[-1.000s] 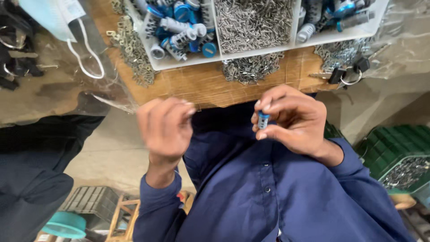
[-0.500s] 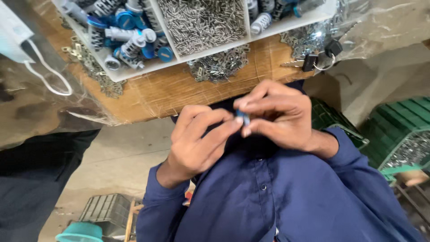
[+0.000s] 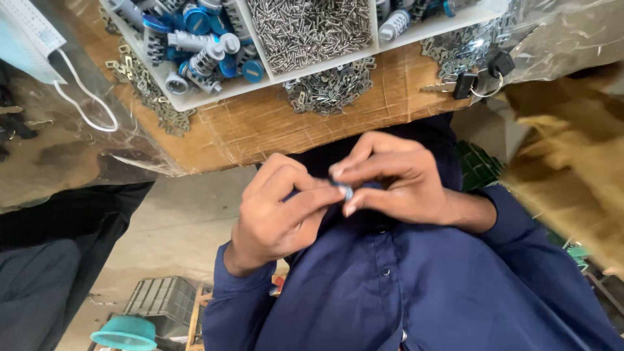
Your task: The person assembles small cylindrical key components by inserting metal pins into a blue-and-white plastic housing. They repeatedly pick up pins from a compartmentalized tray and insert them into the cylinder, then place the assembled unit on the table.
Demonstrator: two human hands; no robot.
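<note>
**Cardboard bench, small part between two hands**

Cardboard-topped bench [image 3: 260, 127] carries a white divided tray [image 3: 312, 65]. Below its edge, left hand [image 3: 276, 211] and right hand [image 3: 390, 179] pinch one small blue-and-silver part [image 3: 346, 191] together, seemingly fitting it; fine fingertip alignment looks needed.

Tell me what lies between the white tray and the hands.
Head view: below the white tray, metal clips and bare wooden board; then the left hand and right hand.

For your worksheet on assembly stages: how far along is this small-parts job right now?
Done: finished-looking blue-capped cylinders lie piled in the white tray. In hand: left hand and right hand pinch one small blue-and-metal part between fingertips. Left: loose metal pins and flat clips remain heaped.
</note>
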